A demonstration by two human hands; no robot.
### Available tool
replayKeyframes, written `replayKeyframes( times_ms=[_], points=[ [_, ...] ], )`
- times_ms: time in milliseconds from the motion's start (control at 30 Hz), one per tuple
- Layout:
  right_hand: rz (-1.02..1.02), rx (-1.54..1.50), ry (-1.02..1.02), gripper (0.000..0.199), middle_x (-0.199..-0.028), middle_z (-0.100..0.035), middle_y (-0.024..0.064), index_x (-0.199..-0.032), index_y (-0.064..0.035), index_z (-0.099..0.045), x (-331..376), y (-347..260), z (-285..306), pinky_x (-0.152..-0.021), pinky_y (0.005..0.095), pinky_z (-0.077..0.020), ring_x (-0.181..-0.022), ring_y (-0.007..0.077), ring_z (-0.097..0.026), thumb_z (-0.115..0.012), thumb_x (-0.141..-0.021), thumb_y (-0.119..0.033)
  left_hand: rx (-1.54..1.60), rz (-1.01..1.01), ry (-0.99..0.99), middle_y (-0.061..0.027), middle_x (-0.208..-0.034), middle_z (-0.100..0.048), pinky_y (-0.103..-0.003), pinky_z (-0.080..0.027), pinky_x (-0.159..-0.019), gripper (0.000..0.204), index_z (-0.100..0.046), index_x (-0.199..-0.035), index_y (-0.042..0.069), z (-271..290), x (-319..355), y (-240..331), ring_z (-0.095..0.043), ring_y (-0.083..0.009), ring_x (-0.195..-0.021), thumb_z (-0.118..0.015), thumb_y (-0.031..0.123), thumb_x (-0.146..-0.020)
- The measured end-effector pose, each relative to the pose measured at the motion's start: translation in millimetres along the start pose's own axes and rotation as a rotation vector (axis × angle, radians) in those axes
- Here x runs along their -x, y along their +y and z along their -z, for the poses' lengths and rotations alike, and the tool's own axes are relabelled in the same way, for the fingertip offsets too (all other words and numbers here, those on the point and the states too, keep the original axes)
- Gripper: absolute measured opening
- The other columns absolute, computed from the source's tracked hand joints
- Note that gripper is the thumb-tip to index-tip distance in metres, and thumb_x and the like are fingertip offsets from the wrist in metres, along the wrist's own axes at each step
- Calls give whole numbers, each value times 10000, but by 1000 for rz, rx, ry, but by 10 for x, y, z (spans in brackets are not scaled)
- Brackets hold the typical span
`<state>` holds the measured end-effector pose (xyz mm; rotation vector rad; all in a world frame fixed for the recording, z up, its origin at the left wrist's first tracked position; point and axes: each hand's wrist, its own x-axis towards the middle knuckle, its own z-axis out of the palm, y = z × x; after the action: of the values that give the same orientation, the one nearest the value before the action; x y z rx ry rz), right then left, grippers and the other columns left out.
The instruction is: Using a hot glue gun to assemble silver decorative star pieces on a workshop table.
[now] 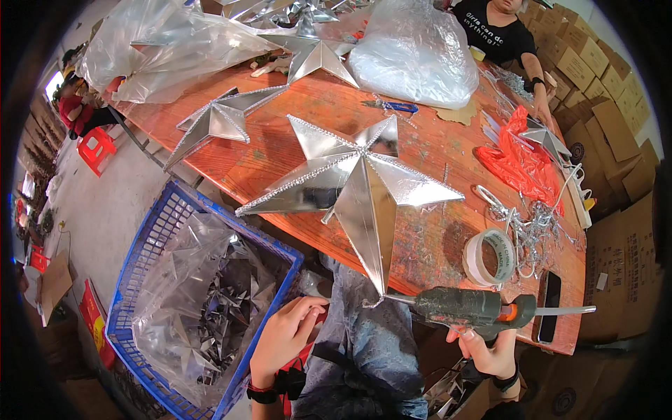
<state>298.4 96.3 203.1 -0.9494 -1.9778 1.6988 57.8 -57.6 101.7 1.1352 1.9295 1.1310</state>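
A large silver star (360, 183) with glittery ridges lies on the orange wooden table (420, 245) in front of me. My right hand (490, 350) grips a dark hot glue gun (465, 306) with an orange trigger; its nozzle points left, close to the star's lowest tip near the table's edge. My left hand (283, 334) rests low beside my lap, fingers loosely curled, holding nothing that I can see. It is just right of a blue plastic crate (150, 238).
The crate holds a clear bag of silver stars (203, 301). A tape roll (490, 257), silver trim (539, 227), a red bag (521, 157), a phone (549, 308), two more stars (220, 119) and clear bags (416, 49) lie on the table. A person in black (500, 31) sits opposite. Cardboard boxes (616, 133) stand right.
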Motion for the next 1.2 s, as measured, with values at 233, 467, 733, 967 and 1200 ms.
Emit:
replayKeyframes(
  times_ms=[233, 467, 733, 967, 1200],
  points=[
    [21, 5, -9, 210, -876, -617, 81, -1023, 24, -543, 11, 54, 22, -714, 284, -497, -819, 160, -614, -612, -836, -42, -15, 0, 2, -96, -864, -641, -292, -497, -724, 189, -589, -1057, 18, -18, 14, -30, -651, -189, -795, -472, 78, -921],
    [53, 120, 37, 392, -1035, -615, 134, -1189, 38, -455, -45, -122, 29, -872, 353, -472, -999, 204, -599, -611, -837, -34, 10, 4, 3, -102, -869, -642, -292, -495, -718, 187, -592, -1055, 21, -46, 2, -48, -650, -195, -791, -481, 97, -925],
    [19, 115, 81, 353, -1061, -563, 146, -1168, 63, -417, -410, -518, -49, -772, 315, -511, -896, 207, -632, -568, -850, 35, 55, 15, -7, -107, -887, -651, -290, -499, -711, 191, -593, -1055, 14, -31, 22, -106, -650, -188, -791, -482, 102, -927],
    [124, 231, 134, 130, -793, -591, 89, -975, 54, -500, -589, -493, -111, -505, 237, -422, -564, 82, -485, -513, -901, -52, 151, 20, 25, -106, -895, -657, -278, -501, -723, 186, -593, -1047, -6, -10, 74, -167, -651, -177, -796, -481, 76, -922],
    [206, 312, 119, 134, -731, -579, 75, -912, 44, -491, -624, -538, -126, -418, 208, -370, -462, 38, -424, -474, -935, -86, 180, 25, 55, -107, -884, -660, -276, -498, -719, 177, -599, -1027, -11, -2, 75, -193, -647, -170, -783, -481, 68, -921]
  ],
)
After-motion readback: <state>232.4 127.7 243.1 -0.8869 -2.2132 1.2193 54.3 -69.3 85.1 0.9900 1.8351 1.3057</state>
